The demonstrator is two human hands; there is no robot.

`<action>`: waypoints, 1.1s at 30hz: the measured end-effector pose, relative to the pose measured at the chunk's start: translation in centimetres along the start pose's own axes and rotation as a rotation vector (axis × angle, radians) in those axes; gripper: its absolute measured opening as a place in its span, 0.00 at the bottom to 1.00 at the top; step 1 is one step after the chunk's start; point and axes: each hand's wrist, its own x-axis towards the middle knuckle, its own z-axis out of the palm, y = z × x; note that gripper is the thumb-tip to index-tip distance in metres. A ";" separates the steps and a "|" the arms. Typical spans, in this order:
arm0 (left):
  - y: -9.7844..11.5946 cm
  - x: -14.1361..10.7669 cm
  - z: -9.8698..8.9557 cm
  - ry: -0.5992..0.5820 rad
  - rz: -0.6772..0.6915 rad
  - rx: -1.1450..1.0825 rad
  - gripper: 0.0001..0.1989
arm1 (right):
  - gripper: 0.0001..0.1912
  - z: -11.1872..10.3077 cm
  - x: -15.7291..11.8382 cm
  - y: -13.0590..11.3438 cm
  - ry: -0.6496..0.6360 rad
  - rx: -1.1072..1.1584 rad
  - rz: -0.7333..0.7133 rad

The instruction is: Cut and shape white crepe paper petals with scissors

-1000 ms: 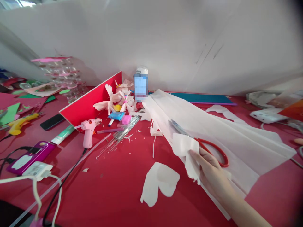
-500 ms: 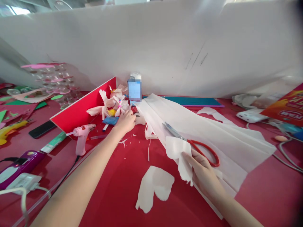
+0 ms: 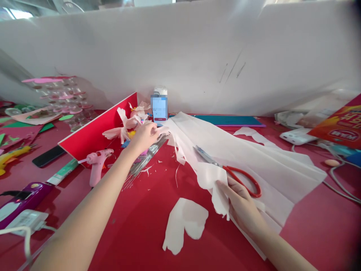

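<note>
My left hand (image 3: 144, 138) is extended to the far centre of the red tabletop (image 3: 135, 241); thumb and fingertips are brought together on a thin white scrap (image 3: 163, 130), leaving little gap. My right hand (image 3: 244, 203) pinches a white cut piece (image 3: 220, 199) between thumb and fingers; this piece has a rounded upper lobe and a ragged lower edge.

Beneath the right hand lies a large white sheet (image 3: 262, 162), thin, matt and paper-like, with long folds, narrow at the far end and widening to the right. Scissors (image 3: 208, 156) with metal blades and smooth red loop handles rest on the sheet, just beside the right fingers; whether the fingers touch the handles cannot be told. A two-lobed cut piece (image 3: 183, 212) lies flat, nearer to me, between my forearms.

Below the left hand is a bundle of thin, straight metal wires (image 3: 149, 156). Left of it stands a pink plastic glue gun (image 3: 96, 167).

Count: scissors, one pair; large sheet, one; two-lobed piece, one; glue gun of this colour, one; white petalled paper flowers (image 3: 125, 124), at least two, partly overlapping; wires, too many to count.
</note>
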 end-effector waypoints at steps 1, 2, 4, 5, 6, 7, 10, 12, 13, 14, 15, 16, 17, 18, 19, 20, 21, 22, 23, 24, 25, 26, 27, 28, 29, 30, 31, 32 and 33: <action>0.1 -0.1 -0.6 0.039 -0.028 -0.036 0.05 | 0.15 0.0 0.0 0.0 0.000 -0.002 0.001; 0.2 -0.3 -1.2 0.073 -0.058 -0.069 0.05 | 0.15 0.0 0.0 0.1 -0.005 -0.003 0.003; 0.3 -0.7 -1.8 0.122 -0.115 -0.129 0.05 | 0.14 -0.1 0.1 0.2 -0.021 -0.010 0.000; 0.3 -0.9 -1.9 0.138 -0.140 -0.154 0.06 | 0.15 -0.2 0.1 0.3 -0.028 -0.018 -0.007; 0.2 -1.0 -2.0 0.149 -0.163 -0.174 0.05 | 0.15 -0.3 0.2 0.3 -0.033 -0.030 -0.017; 0.3 -1.2 -2.1 0.153 -0.185 -0.190 0.04 | 0.15 -0.4 0.2 0.3 -0.033 -0.040 -0.025; 0.6 -1.8 -2.6 0.110 -0.254 -0.179 0.06 | 0.15 -0.4 0.2 0.3 -0.028 -0.059 -0.027; 1.2 -2.4 -3.0 0.017 -0.293 -0.107 0.13 | 0.16 -0.4 0.2 0.5 -0.019 -0.066 -0.017; 1.5 -2.7 -3.2 -0.045 -0.301 -0.059 0.17 | 0.16 -0.3 0.2 0.6 -0.012 -0.072 -0.017; 1.8 -3.0 -3.3 -0.121 -0.300 -0.001 0.21 | 0.17 -0.2 0.2 0.7 -0.003 -0.081 -0.022; 2.1 -3.3 -3.4 -0.201 -0.293 0.062 0.25 | 0.17 -0.2 0.2 0.8 0.006 -0.092 -0.034; 2.3 -3.5 -3.4 -0.276 -0.280 0.120 0.30 | 0.17 -0.2 0.2 0.8 0.012 -0.112 -0.056; 2.5 -3.6 -3.3 -0.353 -0.264 0.184 0.34 | 0.18 -0.2 0.2 0.7 0.020 -0.144 -0.092; 2.7 -3.7 -3.2 -0.419 -0.243 0.244 0.37 | 0.18 -0.4 0.3 0.5 0.036 -0.199 -0.139; 2.8 -3.8 -3.1 -0.469 -0.213 0.287 0.39 | 0.19 -0.7 0.5 0.2 0.066 -0.289 -0.191; 2.9 -3.8 -2.9 -0.514 -0.176 0.320 0.39 | 0.20 -1.2 0.9 -0.3 0.121 -0.416 -0.248; 2.9 -3.9 -2.8 -0.552 -0.133 0.349 0.38 | 0.21 -1.8 1.3 -0.9 0.191 -0.581 -0.295; 3.0 -3.9 -2.7 -0.579 -0.087 0.374 0.37 | 0.22 -2.4 2.0 -1.6 0.277 -0.778 -0.329; 3.1 -3.9 -2.6 -0.596 -0.046 0.397 0.36 | 0.23 -3.1 2.8 -2.3 0.385 -0.983 -0.360; 3.2 -3.9 -2.5 -0.605 -0.013 0.417 0.35 | 0.24 -3.6 3.7 -3.0 0.425 -1.169 -0.363; 3.3 -4.0 -2.4 -0.606 0.018 0.434 0.35 | 0.25 -3.9 4.8 -3.6 0.431 -1.300 -0.405; 3.5 -4.0 -2.4 -0.603 0.041 0.447 0.35 | 0.26 -3.8 6.0 -4.1 0.433 -1.397 -0.473; 3.8 -4.1 -2.3 -0.601 0.057 0.455 0.36 | 0.26 -3.3 7.3 -4.4 0.421 -1.477 -0.599; 4.0 -4.1 -2.3 -0.607 0.066 0.457 0.37 | 0.25 -2.3 8.6 -4.6 0.322 -1.554 -0.717; 4.3 -4.1 -2.3 -0.618 0.068 0.457 0.38 | 0.24 -1.1 10.0 -4.6 0.208 -1.583 -0.768; 4.6 -4.2 -2.2 -0.629 0.071 0.460 0.39 | 0.24 0.4 11.4 -4.4 0.095 -1.605 -0.799; 4.8 -4.2 -2.2 -0.640 0.080 0.468 0.38 | 0.25 2.1 12.7 -4.1 -0.050 -1.630 -0.818; 4.9 -4.3 -2.1 -0.648 0.098 0.481 0.37 | 0.25 3.6 13.8 -3.6 -0.181 -1.653 -0.829; 5.0 -4.3 -2.0 -0.651 0.126 0.496 0.34 | 0.26 5.0 14.7 -3.0 -0.275 -1.671 -0.829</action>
